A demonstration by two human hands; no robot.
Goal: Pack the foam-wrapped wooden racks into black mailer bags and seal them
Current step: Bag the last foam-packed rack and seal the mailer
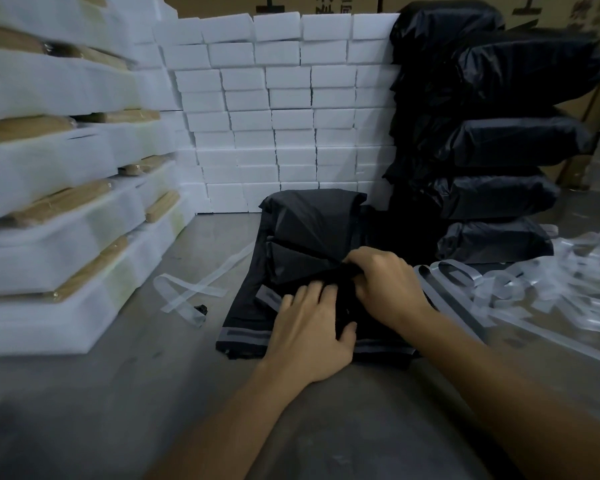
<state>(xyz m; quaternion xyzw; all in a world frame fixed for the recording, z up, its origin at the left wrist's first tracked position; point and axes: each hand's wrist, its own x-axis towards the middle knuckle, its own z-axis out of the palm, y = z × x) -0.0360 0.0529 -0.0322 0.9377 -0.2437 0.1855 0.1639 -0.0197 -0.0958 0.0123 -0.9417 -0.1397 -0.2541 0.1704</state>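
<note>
Beside the sealed stack (499, 147), right hand (385, 285) pinches the mailer bag (309, 233), left hand (309, 327) flat; the flap, seemingly bunched, may seal crooked.

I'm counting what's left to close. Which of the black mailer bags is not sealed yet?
The bag on the floor under both hands, its grey adhesive strip exposed. The stacked bags on the right are folded shut.

Black mailer bags (312, 237), white foam blocks (291, 98), grey floor (118, 393)
</note>
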